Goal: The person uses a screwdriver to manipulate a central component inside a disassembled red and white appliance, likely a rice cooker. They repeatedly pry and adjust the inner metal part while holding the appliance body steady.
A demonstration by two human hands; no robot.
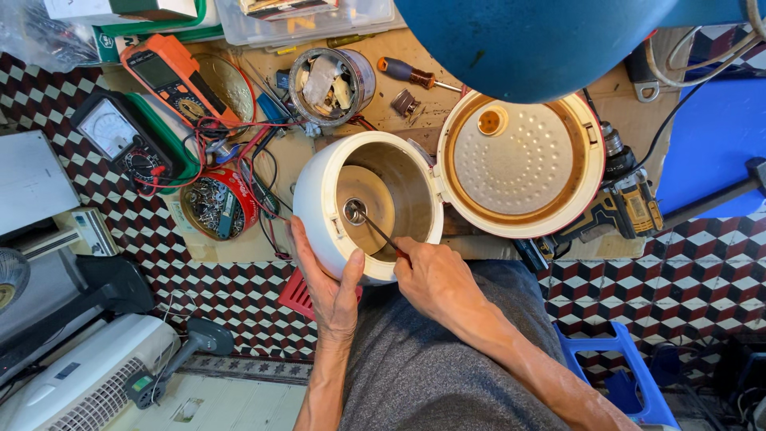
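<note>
A white rice cooker body [319, 179] lies tilted toward me on a wooden board, its hinged lid [520, 164] swung open to the right. My left hand [325, 275] grips the cooker's near rim, thumb over the edge. My right hand [435, 279] holds a thin screwdriver [377, 230] whose tip reaches the round centre piece [355, 211] of the heating plate inside the pot.
On the board sit an orange multimeter [171, 76], an analogue meter [112, 132], a red tin of screws [217, 203], a metal can of parts [331, 84], a loose screwdriver [411, 73] and a cordless drill [622, 203]. A blue stool [618, 363] stands at right; a fan heater [80, 375] at lower left.
</note>
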